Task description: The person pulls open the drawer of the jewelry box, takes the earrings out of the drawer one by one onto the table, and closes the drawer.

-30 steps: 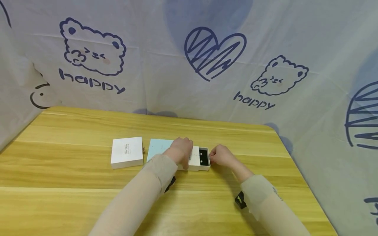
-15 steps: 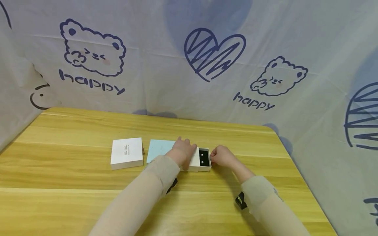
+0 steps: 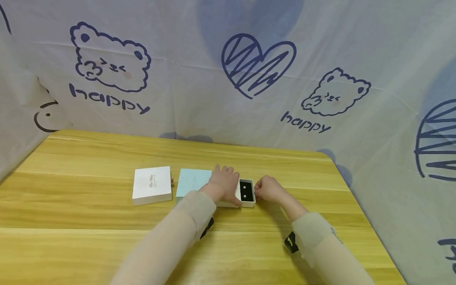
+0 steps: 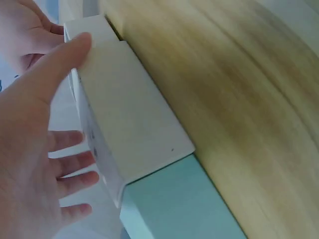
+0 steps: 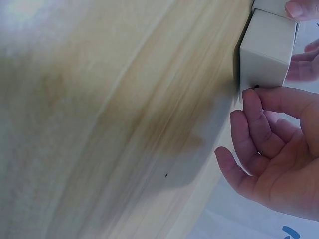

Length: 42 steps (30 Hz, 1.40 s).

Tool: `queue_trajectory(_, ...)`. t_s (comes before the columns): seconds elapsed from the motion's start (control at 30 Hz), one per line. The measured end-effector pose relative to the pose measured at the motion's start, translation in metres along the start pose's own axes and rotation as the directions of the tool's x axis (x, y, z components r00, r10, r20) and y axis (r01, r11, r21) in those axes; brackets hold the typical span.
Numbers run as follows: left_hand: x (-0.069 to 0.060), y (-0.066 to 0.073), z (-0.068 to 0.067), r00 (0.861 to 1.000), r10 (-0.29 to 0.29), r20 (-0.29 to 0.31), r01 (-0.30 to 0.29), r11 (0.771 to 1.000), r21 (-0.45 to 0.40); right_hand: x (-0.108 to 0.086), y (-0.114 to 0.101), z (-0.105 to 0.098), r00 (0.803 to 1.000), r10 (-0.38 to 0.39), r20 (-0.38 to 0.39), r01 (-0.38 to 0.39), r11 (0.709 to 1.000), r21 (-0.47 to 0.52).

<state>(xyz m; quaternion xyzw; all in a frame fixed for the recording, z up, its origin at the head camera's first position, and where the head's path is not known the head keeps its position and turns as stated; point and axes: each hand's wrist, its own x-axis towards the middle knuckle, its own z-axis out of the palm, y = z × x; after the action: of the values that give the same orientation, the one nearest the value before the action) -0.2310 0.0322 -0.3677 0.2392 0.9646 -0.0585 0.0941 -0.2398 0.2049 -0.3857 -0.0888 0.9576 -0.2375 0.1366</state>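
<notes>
A white sliding jewelry box sleeve point(image 4: 134, 114) lies on the table, mostly under my left hand point(image 3: 224, 186). From its right end sticks out a white drawer point(image 3: 247, 204) with a black insert, bearing two small pearl-like studs point(image 3: 244, 187). My left thumb point(image 4: 79, 47) touches the box's near side around the sleeve and drawer joint, the other fingers spread loosely over the top. My right hand point(image 3: 268, 188) is at the drawer's outer end, where thumb and index finger pinch a tiny dark pull tab point(image 5: 256, 86). The other right fingers curl loosely, holding nothing.
A light blue box point(image 3: 192, 180) stands against the sleeve's left end. Farther left is a white box point(image 3: 152, 184) with printed lettering and a small brown bit at its right side. The wooden table point(image 3: 89, 245) meets a patterned cloth point(image 3: 199, 91) behind.
My left hand has slid right along the sleeve, its fingers spreading and its thumb now near the joint. The drawer and my right hand have shifted very slightly right. The other boxes stay put.
</notes>
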Motion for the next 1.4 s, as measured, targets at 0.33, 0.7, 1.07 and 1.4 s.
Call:
queue_trajectory(0.33,0.003,0.003,0.005,0.999,0.023,-0.035,-0.023,1.000,0.003,0.000,0.000,-0.002,1.000,0.019,0.016,-0.019,1.000,0.000)
queue_trajectory(0.7,0.004,0.003,0.001,0.999,0.036,-0.014,-0.037,0.999,-0.035,-0.001,0.000,-0.003,1.000,0.021,-0.016,-0.021,0.998,-0.058)
queue_trajectory(1.07,0.008,0.004,0.001,0.999,0.028,0.021,-0.028,0.999,-0.034,0.000,-0.018,0.000,0.980,-0.155,-0.123,0.132,0.976,-0.175)
queue_trajectory(1.4,0.010,0.004,0.002,0.999,0.031,0.023,-0.030,0.999,-0.023,0.003,-0.023,0.011,0.978,-0.177,-0.113,0.134,0.941,-0.311)
